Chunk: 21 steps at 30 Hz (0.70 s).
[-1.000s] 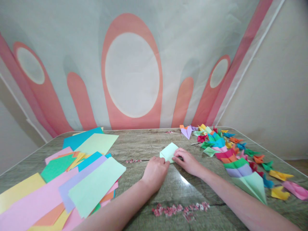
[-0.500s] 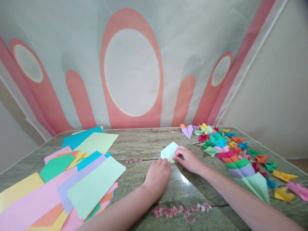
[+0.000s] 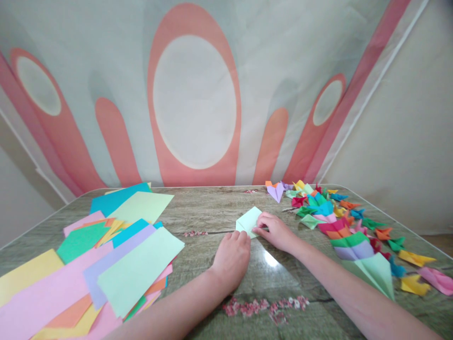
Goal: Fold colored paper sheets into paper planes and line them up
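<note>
A small pale green folded paper [image 3: 249, 220] lies on the table at the middle, its far end pointed and a crease running across it. My left hand [image 3: 232, 255] rests over its near left edge, fingers curled and pressed down on the paper. At its right edge, my right hand [image 3: 274, 230] pinches the paper between thumb and fingers. Part of the sheet is hidden under the fingers of both hands.
Loose coloured sheets, topped by a light green sheet [image 3: 141, 271], spread over the left of the table [image 3: 208, 208]. Many folded paper pieces crowd the right side, among them a purple paper plane [image 3: 276, 191] and a large pale green one [image 3: 373, 274].
The view has tilted very slightly. Both hands stay at the pale green folded paper with almost no movement.
</note>
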Available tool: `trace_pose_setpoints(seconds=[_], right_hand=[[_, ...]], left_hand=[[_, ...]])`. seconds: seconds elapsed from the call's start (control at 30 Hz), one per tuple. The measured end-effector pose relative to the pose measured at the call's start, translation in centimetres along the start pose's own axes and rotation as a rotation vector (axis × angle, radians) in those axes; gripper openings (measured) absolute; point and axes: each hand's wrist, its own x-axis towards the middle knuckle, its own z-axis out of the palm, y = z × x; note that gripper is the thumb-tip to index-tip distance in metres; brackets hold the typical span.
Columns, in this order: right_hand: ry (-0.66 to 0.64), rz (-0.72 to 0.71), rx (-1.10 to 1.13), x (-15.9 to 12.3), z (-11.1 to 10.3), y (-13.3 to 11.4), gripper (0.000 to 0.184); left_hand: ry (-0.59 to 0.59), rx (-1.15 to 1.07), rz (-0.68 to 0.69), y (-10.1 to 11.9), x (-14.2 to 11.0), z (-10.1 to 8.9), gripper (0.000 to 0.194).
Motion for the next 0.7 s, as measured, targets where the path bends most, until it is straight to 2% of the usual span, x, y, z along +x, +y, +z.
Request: trace_pose_setpoints(seconds=[0.37,0.7], right_hand=[[-0.013,0.071,0.026,0.22,-0.01,-0.15,0.030],[-0.017,0.099,0.017,0.23,0.21,-0.10,0.028]], left_hand=[[0.075,-0.030,-0.019,-0.21,-0.03,0.43,0.024],[0.027,-0.014,0.019,-0.22,0.08,0.46,0.025]])
